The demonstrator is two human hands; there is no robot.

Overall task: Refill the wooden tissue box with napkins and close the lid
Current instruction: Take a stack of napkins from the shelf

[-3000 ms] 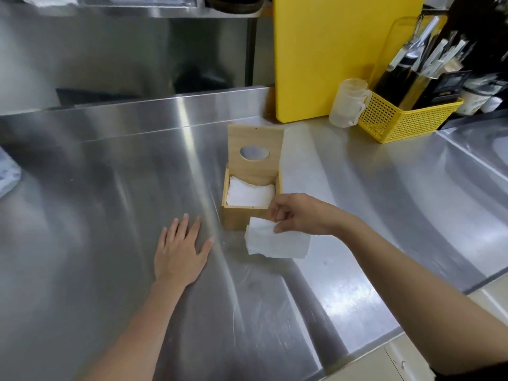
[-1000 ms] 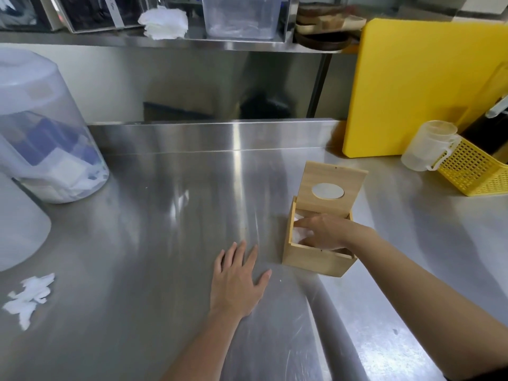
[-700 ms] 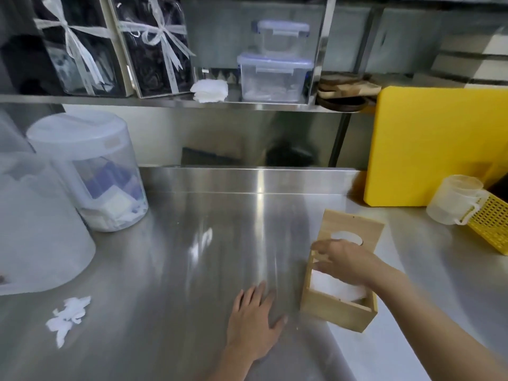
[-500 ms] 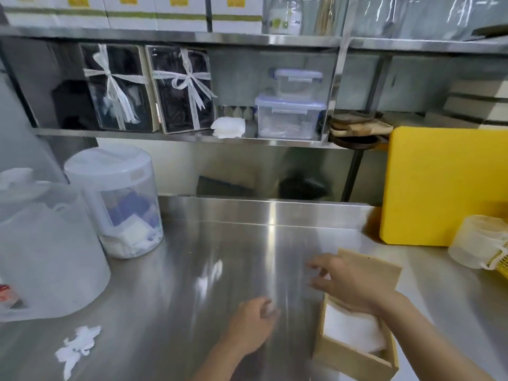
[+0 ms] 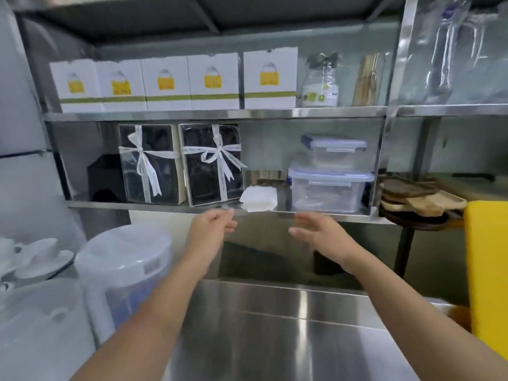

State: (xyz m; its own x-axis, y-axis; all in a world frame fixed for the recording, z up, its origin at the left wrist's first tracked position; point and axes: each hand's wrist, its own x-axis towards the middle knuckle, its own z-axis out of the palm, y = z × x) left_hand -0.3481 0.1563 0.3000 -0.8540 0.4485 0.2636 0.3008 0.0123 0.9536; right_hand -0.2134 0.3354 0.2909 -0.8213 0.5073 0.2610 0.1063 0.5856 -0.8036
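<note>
Napkins (image 5: 258, 199) lie on the lower shelf (image 5: 165, 206), just above and beyond the fingers, between the two raised hands. Left hand (image 5: 210, 229) is marginally nearer, fingers loosely curled, empty; right hand (image 5: 320, 233) is spread open, empty. The stack's long axis runs left–right. A moment earlier both hands were low by the box (now out of view).

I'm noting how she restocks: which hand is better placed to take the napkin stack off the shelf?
Probably the left hand: its fingertips sit just under the shelf edge, a little left of the white napkin stack. The right hand is open, lower and further right. Both are empty and close, so it's a narrow call.
</note>
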